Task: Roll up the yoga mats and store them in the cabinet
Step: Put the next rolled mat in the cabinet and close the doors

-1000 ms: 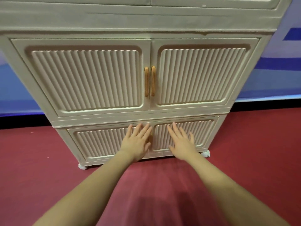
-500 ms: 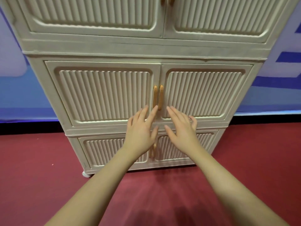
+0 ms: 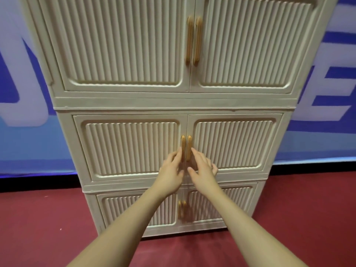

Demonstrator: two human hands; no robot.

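One cabinet; six ribbed doors, three pairs; six orange handles; two hands.

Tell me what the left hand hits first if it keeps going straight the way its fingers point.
Likely the left handle of the middle doors: the left hand's fingertips already sit at its lower part. Whether they touch it is unclear.

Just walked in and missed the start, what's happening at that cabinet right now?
A person faces a cream cabinet with all its doors shut. The left hand and right hand are at the orange handles of the middle doors, fingers reaching for them, apparently to pull them open. No yoga mat is in view.
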